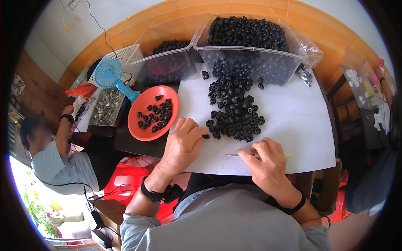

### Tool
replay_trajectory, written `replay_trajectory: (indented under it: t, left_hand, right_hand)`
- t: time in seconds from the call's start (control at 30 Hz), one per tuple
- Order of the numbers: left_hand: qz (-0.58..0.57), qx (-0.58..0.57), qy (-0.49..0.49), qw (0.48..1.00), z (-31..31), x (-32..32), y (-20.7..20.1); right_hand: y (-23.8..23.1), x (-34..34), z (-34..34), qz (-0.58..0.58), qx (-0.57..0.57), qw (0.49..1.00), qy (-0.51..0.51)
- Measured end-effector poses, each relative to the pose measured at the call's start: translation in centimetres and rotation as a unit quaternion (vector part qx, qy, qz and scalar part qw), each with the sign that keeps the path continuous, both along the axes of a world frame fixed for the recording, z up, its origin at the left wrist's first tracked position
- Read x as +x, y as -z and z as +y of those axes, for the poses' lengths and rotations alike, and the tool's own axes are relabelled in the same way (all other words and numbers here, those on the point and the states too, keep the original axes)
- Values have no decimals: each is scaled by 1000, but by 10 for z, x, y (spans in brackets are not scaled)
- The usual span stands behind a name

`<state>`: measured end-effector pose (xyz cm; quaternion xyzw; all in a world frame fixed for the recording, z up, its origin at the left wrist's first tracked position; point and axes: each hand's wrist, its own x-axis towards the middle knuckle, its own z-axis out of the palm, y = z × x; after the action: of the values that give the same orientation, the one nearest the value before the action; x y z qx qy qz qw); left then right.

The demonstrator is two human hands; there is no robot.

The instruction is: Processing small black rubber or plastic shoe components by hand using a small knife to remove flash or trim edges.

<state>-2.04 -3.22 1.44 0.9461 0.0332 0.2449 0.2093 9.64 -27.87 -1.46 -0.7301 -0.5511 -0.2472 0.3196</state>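
My left hand (182,142) is closed in a pinch over the white sheet (197,161). At its fingertips sits a small round black part (205,136). Wrapped in my right hand (268,161) is a small knife (232,154), its pointed blade lying toward my left hand and a bit of pale yellow-green handle showing beyond the fingers. Just past both hands spreads a loose pile of round black parts with holes (234,111). An orange-red plate (135,125) left of my left hand carries several of the same parts.
A clear plastic bin (251,62) full of black parts stands behind the pile, with another clear bin (167,67) beside it. A blue fan (109,73) and a tray of small metallic bits (108,108) are at left, near another person (67,159). A plastic bag (310,54) lies right.
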Motion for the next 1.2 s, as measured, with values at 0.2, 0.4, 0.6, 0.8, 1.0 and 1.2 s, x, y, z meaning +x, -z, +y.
replay_trajectory:
  t: [0.2, 0.4, 0.6, 0.8, 1.0, 1.2]
  left_hand:
    - [-36, -133, -33, 990, 6, -17, -1]
    - [-39, -10, -30, 999, -9, -3, 5]
    - [-14, -44, -95, 994, -10, -10, 4]
    - [-47, 15, -28, 998, -23, -5, 12]
    - [-26, 59, -52, 997, -25, -5, 11]
    - [-13, -322, 30, 946, -24, -14, 7]
  right_hand:
    - [-2, 4, -10, -1, -14, 1000, -1]
    - [0, 0, 1, -1, -17, 1000, -11]
    - [0, 3, -2, 27, 1, 999, -18]
    - [-5, -1, 5, 67, 9, 998, -20]
    - [-6, -1, 4, 72, 8, 997, -18]
    - [-8, 5, 7, 97, 77, 992, -16]
